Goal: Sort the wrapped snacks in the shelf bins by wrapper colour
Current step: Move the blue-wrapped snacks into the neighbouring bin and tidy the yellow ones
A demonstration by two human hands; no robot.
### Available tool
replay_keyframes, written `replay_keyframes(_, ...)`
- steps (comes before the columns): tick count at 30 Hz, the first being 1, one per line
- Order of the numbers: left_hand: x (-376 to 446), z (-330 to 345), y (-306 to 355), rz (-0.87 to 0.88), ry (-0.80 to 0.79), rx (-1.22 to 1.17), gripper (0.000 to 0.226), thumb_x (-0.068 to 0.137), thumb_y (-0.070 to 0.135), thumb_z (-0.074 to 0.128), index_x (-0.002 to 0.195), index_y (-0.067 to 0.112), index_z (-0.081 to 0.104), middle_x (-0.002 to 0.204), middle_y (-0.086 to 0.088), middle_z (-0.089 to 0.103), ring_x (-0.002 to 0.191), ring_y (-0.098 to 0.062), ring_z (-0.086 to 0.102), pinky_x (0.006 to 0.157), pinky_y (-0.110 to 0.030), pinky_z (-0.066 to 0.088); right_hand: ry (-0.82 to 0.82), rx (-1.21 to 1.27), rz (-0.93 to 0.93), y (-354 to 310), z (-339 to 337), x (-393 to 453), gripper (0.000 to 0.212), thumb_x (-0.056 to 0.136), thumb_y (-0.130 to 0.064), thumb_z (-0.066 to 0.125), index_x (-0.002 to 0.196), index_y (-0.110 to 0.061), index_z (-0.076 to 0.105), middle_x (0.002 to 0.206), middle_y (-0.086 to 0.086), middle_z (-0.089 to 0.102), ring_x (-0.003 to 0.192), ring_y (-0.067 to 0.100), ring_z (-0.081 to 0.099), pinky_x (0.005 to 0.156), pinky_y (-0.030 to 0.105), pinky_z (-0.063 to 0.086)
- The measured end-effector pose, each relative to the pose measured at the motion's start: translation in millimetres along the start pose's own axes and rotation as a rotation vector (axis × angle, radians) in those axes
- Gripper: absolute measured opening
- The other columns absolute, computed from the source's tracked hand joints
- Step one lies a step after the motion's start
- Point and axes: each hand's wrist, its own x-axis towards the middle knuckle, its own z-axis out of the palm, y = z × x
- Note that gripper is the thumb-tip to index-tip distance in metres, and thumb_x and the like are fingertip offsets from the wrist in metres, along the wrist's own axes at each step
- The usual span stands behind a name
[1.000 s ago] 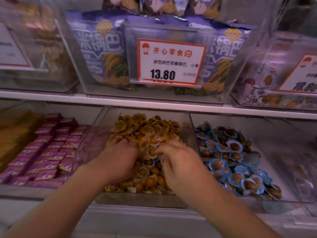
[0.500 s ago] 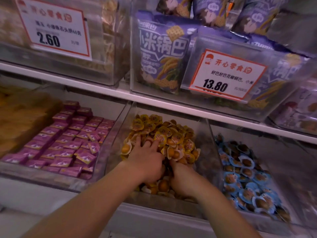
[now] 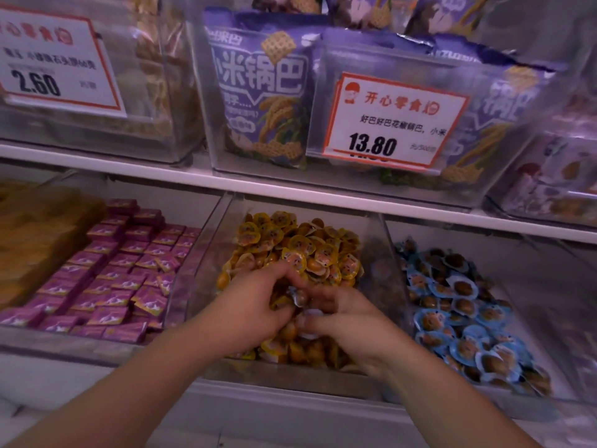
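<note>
The middle clear bin (image 3: 206,286) holds a heap of yellow-wrapped snacks (image 3: 310,250). Both my hands are inside it, close together at the front of the heap. My left hand (image 3: 255,305) curls round a few snacks; a blue-grey wrapped snack (image 3: 298,295) shows at its fingertips, with yellow wrappers in its palm. My right hand (image 3: 352,324) has its fingers curled leftward onto a pale wrapped snack (image 3: 310,334), almost touching the left hand. The bin to the right is filled with blue-wrapped snacks (image 3: 462,321).
Pink square packets (image 3: 113,276) fill the bin on the left, with brownish-yellow goods (image 3: 38,227) beyond them. The white shelf board (image 3: 226,185) above carries clear bins of purple snack bags (image 3: 261,92) and two price cards (image 3: 394,124).
The view has drifted slightly. My hands have drawn together at the front of the yellow heap, and a blue-grey wrapped snack now shows at the left fingertips.
</note>
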Motion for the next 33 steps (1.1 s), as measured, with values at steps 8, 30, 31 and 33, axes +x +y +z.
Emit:
replay_keyframes(8, -0.3, -2.6, 6.1, 0.230, 0.198, 0.196, 0.025, 0.079, 0.028, 0.068, 0.104, 0.031, 0.073, 0.099, 0.016, 0.067, 0.096, -0.009, 0.063, 0.091, -0.044, 0.049, 0.025, 0.439, 0.097, -16.0, 8.5, -8.8, 0.011, 0.089, -0.018, 0.070, 0.097, -0.013, 0.077, 0.081, 0.004, 0.069, 0.068, 0.012, 0.065, 0.055, 0.027, 0.052)
replay_keyframes(30, 36.0, 12.3, 13.6, -0.022, -0.363, 0.782, 0.035, 0.066, 0.054, 0.058, 0.094, 0.034, 0.060, 0.092, 0.014, 0.061, 0.102, -0.013, 0.053, 0.092, -0.034, 0.030, 0.531, -0.726, -0.558, -13.0, -70.0, -51.6, 0.031, 0.090, -0.021, 0.069, 0.119, -0.027, 0.062, 0.112, -0.013, 0.065, 0.102, -0.007, 0.053, 0.083, -0.002, 0.037)
replay_keyframes(31, 36.0, 4.3, 11.8, -0.028, -0.346, 0.773, 0.026, 0.066, 0.046, 0.063, 0.089, 0.033, 0.061, 0.087, 0.014, 0.059, 0.097, -0.011, 0.052, 0.088, -0.032, 0.028, 0.521, -0.727, -0.558, -12.3, -70.8, -51.8, 0.031, 0.090, -0.021, 0.069, 0.119, -0.028, 0.062, 0.112, -0.013, 0.065, 0.102, -0.005, 0.054, 0.083, -0.001, 0.038)
replay_keyframes(33, 34.4, -10.9, 4.9, 0.000, -0.307, 0.782, 0.016, 0.069, 0.041, 0.062, 0.084, 0.037, 0.064, 0.093, 0.017, 0.060, 0.104, -0.010, 0.052, 0.095, -0.032, 0.029, 0.493, -0.724, -0.551, -11.1, -73.6, -51.3, 0.031, 0.090, -0.022, 0.069, 0.120, -0.029, 0.062, 0.113, -0.013, 0.065, 0.103, -0.003, 0.055, 0.083, -0.001, 0.038)
